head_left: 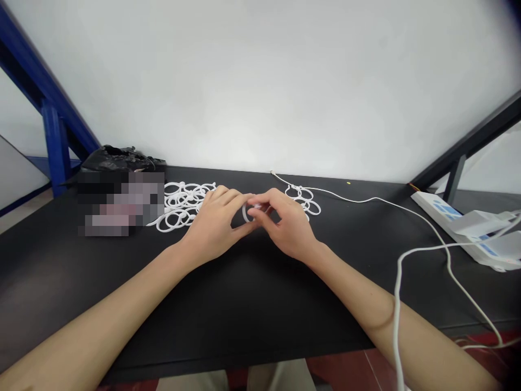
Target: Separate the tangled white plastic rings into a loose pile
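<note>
In front of me, over the black table, my left hand and my right hand meet at the fingertips. Between them they pinch a white plastic ring, which is partly hidden by the fingers. A pile of similar white rings with small tabs lies just left of my left hand. Behind and to the right of my right hand is a smaller group of white rings, partly covered by that hand.
A black plastic bag lies at the back left, beside a blurred-out patch. A white cable crosses the table toward white power strips on the right. Another cable loop hangs before my right forearm. A pale wall rises behind.
</note>
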`<state>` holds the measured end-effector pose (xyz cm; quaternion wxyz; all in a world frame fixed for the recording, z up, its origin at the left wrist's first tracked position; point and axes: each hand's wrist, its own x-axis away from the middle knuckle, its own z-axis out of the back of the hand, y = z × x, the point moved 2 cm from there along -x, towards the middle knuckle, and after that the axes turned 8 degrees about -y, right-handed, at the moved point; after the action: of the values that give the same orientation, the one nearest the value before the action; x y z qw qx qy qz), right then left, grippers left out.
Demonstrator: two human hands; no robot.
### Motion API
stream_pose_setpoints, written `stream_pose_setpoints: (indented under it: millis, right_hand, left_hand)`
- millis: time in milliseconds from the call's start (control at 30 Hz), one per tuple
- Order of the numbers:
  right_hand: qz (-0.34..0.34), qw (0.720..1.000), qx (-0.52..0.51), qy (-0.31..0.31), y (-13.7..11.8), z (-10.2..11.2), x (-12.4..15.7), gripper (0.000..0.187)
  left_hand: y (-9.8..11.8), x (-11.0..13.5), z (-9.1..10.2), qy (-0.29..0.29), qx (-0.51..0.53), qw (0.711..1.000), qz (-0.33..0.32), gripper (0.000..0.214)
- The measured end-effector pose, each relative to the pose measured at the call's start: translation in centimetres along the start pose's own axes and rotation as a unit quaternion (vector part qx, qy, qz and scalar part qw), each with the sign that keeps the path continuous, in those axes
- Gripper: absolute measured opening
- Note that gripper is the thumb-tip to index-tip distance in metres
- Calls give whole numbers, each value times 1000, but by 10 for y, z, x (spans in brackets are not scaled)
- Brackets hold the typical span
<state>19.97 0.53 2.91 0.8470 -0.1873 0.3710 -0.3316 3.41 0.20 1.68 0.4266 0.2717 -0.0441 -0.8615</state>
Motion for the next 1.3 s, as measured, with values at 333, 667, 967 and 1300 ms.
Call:
stream_pose_setpoints:
  millis: [333,667,967,1300]
  right_hand:
    - [-71,996,-46,11,1,2,-4,10]
    - [-158,950,269,-5,30,24,-4,24]
    - [-299,852,418,-95,34,36,-2,40]
    - [-279,881,342,-169,35,22,-1,16]
  left_hand:
    - [0,2,0,-24,19,1000,-8,38]
    - [-27,3,21,-29,-112,990,83,36]
    - [-31,7,9,-93,-190,971,112,45]
    - [-33,8,6,-91,-180,974,99,48]
